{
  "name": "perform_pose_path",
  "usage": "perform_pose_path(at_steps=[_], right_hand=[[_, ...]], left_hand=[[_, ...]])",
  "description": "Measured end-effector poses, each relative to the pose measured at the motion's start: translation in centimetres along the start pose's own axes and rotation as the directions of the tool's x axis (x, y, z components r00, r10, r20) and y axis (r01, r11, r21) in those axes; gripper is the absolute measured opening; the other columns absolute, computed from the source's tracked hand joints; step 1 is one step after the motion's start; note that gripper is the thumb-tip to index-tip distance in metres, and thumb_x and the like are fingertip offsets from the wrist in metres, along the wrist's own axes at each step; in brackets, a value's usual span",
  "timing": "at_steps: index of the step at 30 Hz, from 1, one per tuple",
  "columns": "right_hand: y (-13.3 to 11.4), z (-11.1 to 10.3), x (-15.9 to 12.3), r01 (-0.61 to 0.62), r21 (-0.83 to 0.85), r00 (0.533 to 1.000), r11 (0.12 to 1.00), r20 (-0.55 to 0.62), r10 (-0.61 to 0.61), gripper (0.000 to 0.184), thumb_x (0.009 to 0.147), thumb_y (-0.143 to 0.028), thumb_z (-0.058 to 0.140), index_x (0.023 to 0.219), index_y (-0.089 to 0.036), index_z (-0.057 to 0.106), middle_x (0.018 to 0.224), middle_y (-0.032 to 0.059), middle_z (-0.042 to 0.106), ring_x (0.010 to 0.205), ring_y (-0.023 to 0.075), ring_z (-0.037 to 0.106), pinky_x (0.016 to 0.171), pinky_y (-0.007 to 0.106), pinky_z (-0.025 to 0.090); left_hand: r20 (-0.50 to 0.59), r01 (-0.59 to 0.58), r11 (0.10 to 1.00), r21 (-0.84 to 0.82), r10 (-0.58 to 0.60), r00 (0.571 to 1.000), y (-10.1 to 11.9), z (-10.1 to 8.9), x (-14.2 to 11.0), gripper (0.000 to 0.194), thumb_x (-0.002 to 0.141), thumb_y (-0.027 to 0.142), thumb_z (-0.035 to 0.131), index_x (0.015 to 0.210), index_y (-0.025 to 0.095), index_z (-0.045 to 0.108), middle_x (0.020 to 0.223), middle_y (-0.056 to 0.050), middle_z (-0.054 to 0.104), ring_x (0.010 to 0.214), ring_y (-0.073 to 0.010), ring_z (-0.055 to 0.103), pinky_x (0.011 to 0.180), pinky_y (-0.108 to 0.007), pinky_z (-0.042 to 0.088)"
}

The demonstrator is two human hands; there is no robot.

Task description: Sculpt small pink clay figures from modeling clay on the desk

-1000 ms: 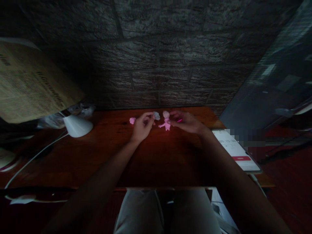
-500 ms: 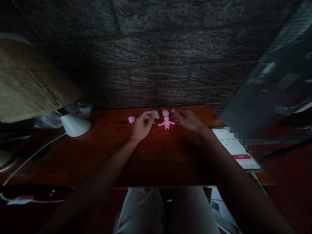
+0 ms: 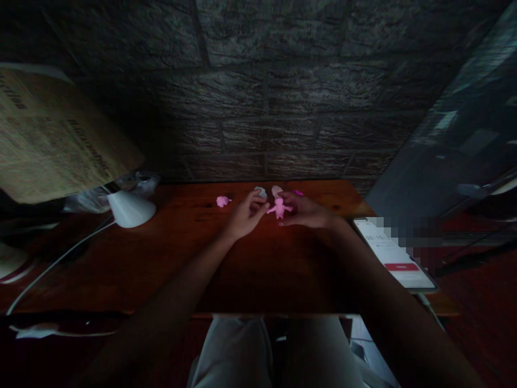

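Observation:
A small pink figurine with its arms spread stands upright on the wooden table. My right hand reaches around its right side, thumb in front and fingers behind, spread apart. On the other side, the thumb of my left hand comes close to the figurine's arm; whether it touches I cannot tell. The left fingers are bent and apart. Just beyond them lies a whitish lump. Behind the figurine is a pale pink lump, and a magenta piece shows past my right fingers. A pink animal-like piece sits farther left.
A white lamp base with a cord and a printed paper shade stands at the left, a clear plastic bag behind it. The phone lies at the table's right edge. A dark brick wall rises behind.
My right hand has come away from the magenta piece and moved left around the figurine. My left hand has shifted right, nearer the figurine. The camera view has swayed slightly.

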State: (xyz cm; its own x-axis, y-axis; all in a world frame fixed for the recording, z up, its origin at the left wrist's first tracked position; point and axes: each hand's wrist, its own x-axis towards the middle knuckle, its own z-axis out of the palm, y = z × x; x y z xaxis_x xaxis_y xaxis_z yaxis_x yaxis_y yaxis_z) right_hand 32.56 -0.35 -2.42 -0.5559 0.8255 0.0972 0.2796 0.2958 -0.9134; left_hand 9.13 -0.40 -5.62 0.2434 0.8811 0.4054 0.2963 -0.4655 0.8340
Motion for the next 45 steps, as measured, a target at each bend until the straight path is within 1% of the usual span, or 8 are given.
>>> perform_pose_path(at_steps=[9,13,17,24,30,35,41,45], right_hand=[[1.1,0.7,0.5,0.011,-0.076,0.997,0.997,-0.079,-0.017,0.083,0.071,-0.018,0.081,0.148,-0.02,0.049,0.134,0.0142,0.067,0.118,0.0296,0.066,0.105,0.05,0.05],[1.1,0.6,0.6,0.024,-0.138,0.996,0.99,-0.084,-0.036,0.076,0.073,-0.017,0.079,0.144,-0.018,0.053,0.122,0.0127,0.072,0.111,0.0289,0.069,0.104,0.05,0.05],[0.7,0.3,0.4,0.053,-0.14,0.996,0.989,-0.067,-0.063,0.056,0.076,-0.022,0.079,0.13,-0.02,0.064,0.124,0.0128,0.071,0.116,0.03,0.067,0.104,0.049,0.05],[-0.5,0.6,0.3,0.038,0.093,0.993,0.995,-0.116,-0.027,0.059,0.072,-0.024,0.082,0.128,-0.021,0.062,0.128,0.0108,0.071,0.114,0.026,0.068,0.099,0.043,0.054],[-1.9,0.5,-0.4,-0.041,0.214,0.99,0.976,-0.124,0.068,0.065,0.076,-0.03,0.082,0.136,-0.022,0.058,0.112,0.0096,0.077,0.099,0.0233,0.072,0.077,0.034,0.057],[-2.5,0.7,-0.6,-0.024,0.221,0.992,0.975,-0.114,0.05,0.061,0.077,-0.03,0.082,0.134,-0.022,0.061,0.111,0.009,0.077,0.1,0.0228,0.072,0.076,0.032,0.056],[-1.8,1.1,-0.1,0.033,0.21,0.997,0.977,-0.075,-0.018,0.059,0.076,-0.031,0.083,0.13,-0.022,0.062,0.106,0.0073,0.077,0.094,0.0221,0.072,0.078,0.034,0.057],[-1.4,1.3,0.1,0.053,0.221,0.998,0.974,-0.034,-0.046,0.057,0.077,-0.031,0.083,0.129,-0.024,0.06,0.104,0.0059,0.077,0.098,0.0224,0.073,0.089,0.039,0.057]], left_hand=[[-0.009,0.013,0.998,0.055,-0.012,1.0,0.3,-0.3,0.0,0.041,0.093,0.031,0.068,0.13,0.018,0.056,0.108,-0.01,0.076,0.087,-0.0182,0.072,0.084,-0.035,0.057],[-0.001,0.02,0.999,0.044,-0.02,1.0,0.5,-0.2,0.0,0.041,0.092,0.033,0.069,0.129,0.019,0.057,0.107,-0.01,0.076,0.086,-0.0178,0.072,0.084,-0.035,0.057],[-0.007,0.035,0.999,0.01,-0.035,0.999,0.5,-0.2,0.0,0.039,0.091,0.033,0.069,0.126,0.019,0.059,0.105,-0.009,0.076,0.083,-0.0172,0.071,0.082,-0.035,0.056],[-0.042,0.038,0.996,-0.075,-0.042,0.998,0.7,-0.3,-0.1,0.035,0.089,0.031,0.072,0.121,0.02,0.062,0.1,-0.007,0.075,0.079,-0.015,0.069,0.077,-0.031,0.056],[-0.032,0.216,0.932,-0.292,-0.235,0.971,1.6,-0.3,0.4,0.023,0.096,0.034,0.064,0.114,0.019,0.066,0.103,-0.009,0.075,0.071,-0.014,0.071,0.056,-0.023,0.052],[0.036,0.256,0.864,-0.433,-0.267,0.963,2.4,-0.5,0.3,0.026,0.094,0.038,0.067,0.112,0.02,0.071,0.115,-0.01,0.074,0.084,-0.0159,0.074,0.061,-0.022,0.055],[0.145,0.31,0.833,-0.459,-0.274,0.951,2.5,-0.5,0.0,0.032,0.085,0.037,0.078,0.112,0.019,0.074,0.097,-0.008,0.077,0.084,-0.0173,0.074,0.065,-0.024,0.056],[0.182,0.354,0.792,-0.498,-0.303,0.935,2.6,-0.5,-0.2,0.036,0.081,0.031,0.082,0.114,0.021,0.075,0.101,-0.009,0.077,0.082,-0.015,0.073,0.067,-0.024,0.056]])
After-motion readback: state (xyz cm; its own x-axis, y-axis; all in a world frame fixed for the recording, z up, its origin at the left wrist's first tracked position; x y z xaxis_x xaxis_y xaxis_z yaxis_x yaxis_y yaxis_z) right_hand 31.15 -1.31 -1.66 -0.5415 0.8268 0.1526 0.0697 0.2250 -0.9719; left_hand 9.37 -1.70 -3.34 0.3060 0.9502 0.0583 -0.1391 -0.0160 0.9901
